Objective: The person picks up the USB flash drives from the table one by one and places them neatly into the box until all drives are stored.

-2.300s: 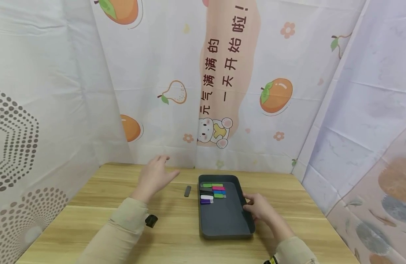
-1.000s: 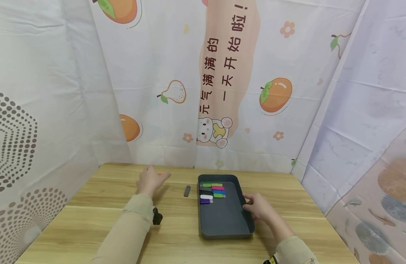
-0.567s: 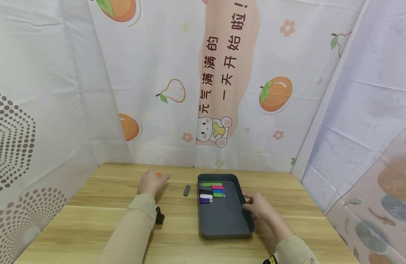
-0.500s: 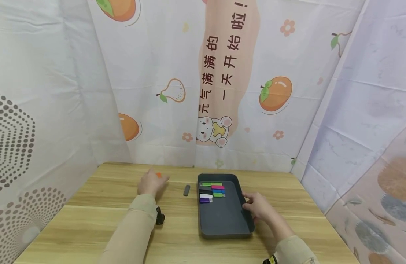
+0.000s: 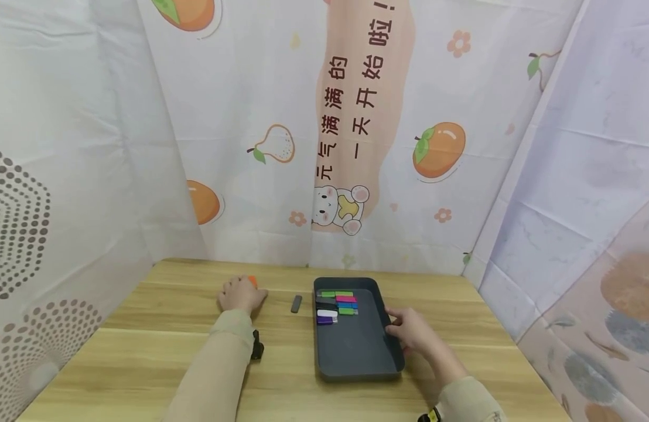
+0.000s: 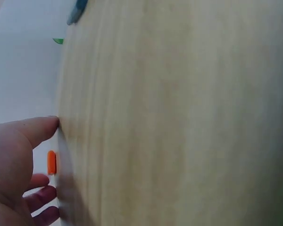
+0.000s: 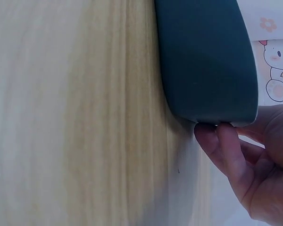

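My left hand (image 5: 239, 295) is low at the table's back left, fingers spread and loosely bent. Just beyond its thumb side lies a small orange stick (image 5: 253, 282), seen between thumb and fingers in the left wrist view (image 6: 52, 163); the hand partly covers it in the head view. My right hand (image 5: 413, 331) holds the right edge of a dark grey tray (image 5: 358, 357), fingertips (image 7: 228, 134) against its outer wall. Inside the tray, at its back left, lie several USB flash drives, among them a white one (image 5: 327, 313), a purple one (image 5: 326, 320) and a pink one (image 5: 347, 299).
A grey flash drive (image 5: 296, 303) lies on the wooden table (image 5: 282, 375) between my left hand and the tray. Printed curtains (image 5: 250, 88) hang behind the table and at both sides.
My left hand has come down from above the table and back left, to beside the orange stick. My right hand and the tray keep their places.
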`<state>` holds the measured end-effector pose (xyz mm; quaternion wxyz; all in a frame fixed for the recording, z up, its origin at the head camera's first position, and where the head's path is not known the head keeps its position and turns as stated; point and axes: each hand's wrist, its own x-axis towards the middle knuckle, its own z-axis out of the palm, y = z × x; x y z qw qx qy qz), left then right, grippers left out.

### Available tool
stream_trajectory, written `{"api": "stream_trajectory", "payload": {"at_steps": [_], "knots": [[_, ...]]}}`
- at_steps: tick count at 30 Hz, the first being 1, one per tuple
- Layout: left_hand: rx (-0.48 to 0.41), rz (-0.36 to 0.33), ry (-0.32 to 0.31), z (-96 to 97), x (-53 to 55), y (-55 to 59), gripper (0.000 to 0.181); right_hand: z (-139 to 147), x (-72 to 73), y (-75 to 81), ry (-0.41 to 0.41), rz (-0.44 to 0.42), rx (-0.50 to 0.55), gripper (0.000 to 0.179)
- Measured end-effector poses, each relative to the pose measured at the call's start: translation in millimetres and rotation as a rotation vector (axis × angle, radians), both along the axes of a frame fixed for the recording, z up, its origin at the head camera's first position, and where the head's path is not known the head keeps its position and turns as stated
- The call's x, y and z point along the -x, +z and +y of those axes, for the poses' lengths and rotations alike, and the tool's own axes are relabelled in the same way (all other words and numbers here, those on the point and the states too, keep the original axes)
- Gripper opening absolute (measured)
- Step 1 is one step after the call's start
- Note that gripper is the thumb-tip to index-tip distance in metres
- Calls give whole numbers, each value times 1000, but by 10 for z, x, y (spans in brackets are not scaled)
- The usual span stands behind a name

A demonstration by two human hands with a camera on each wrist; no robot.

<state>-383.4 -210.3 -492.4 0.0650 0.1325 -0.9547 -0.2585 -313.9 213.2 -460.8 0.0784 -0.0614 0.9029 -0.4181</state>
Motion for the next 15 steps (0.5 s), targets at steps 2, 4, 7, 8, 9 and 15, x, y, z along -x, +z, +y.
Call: {"api": "stream_trajectory", "payload": {"at_steps": [2, 4, 7, 8, 9, 15], "knots": [[20, -7, -1, 3, -4, 27, 70, -5, 1, 4, -4, -3, 2, 56], [33, -15, -2, 7, -5, 55, 67, -6, 2, 12, -3, -2, 0, 56], [42, -25, 0, 11, 0, 82, 65, -2, 10, 18, -4, 6, -6, 56], [44, -28, 3, 10, 5, 85, 65, -2, 11, 21, -5, 6, -8, 56], [47, -30, 4, 6, 14, 81, 64, -3, 10, 23, -6, 7, -10, 56], [66, -27, 0, -21, 63, 27, 57, -1, 1, 10, -9, 4, -7, 56]]}}
